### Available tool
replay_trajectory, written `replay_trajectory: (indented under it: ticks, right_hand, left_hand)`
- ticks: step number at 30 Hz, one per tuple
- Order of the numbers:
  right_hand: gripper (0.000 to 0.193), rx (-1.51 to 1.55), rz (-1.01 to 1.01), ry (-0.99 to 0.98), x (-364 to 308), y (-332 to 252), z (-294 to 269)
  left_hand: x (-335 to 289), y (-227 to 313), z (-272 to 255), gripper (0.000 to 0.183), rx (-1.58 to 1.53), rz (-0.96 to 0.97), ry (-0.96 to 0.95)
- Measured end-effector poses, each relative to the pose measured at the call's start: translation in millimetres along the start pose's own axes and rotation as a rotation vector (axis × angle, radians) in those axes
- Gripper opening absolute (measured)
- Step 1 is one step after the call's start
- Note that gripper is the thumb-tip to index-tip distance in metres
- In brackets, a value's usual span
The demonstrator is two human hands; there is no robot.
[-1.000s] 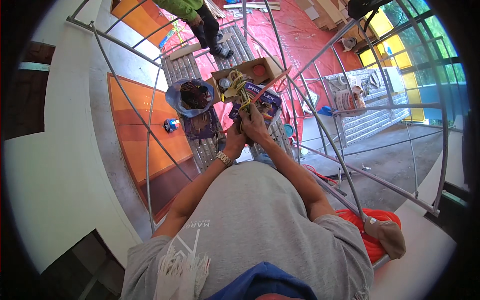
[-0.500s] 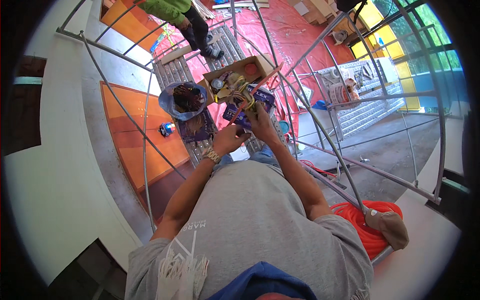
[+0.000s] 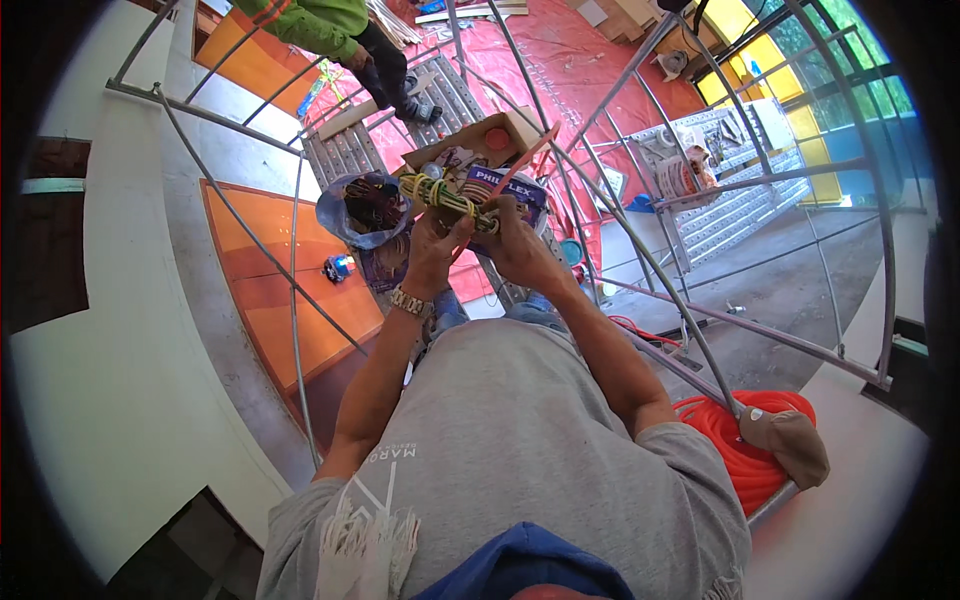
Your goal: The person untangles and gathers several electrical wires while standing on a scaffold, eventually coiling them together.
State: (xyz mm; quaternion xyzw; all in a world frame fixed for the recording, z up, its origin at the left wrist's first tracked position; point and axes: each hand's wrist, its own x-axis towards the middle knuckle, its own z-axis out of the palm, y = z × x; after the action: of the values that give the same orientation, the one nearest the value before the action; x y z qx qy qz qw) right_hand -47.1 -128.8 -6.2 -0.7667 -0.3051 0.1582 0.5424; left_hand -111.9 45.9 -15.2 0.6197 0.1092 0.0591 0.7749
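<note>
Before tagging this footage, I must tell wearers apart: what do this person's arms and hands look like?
Short grey sleeves leave both forearms bare. A metal-link watch or bracelet circles the left wrist; the right is bare. The left hand and right hand are gloveless.

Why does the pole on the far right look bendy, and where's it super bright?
Head view: the metal pole looks curved because the fisheye lens bends straight edges near the rim; head view: the window at upper right looks very bright; head view: the yellow-green wires look small, their strands blending together.
</note>
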Motion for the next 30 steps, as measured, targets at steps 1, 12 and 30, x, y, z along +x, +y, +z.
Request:
replay_trajectory:
  ticks: [1, 12, 30]
  right_hand:
    - [0.041, 0.005, -0.016, 0.019, -0.1, 1.5, -1.2]
    - [0.032, 0.555, 0.275, -0.146, -8.0, 24.3, -7.9]
    - [0.059, 0.651, 0.455, -0.235, -28.5, 19.0, -8.4]
  left_hand:
    - [0.2, 1.2, 0.3, 0.031, 0.002, -0.011, -0.007]
    - [20.3, 1.1, -6.5, 0.032, -0.159, -0.215, -0.268]
    - [4.3, -39.6, -2.9, 0.021, -0.261, -0.156, -0.036]
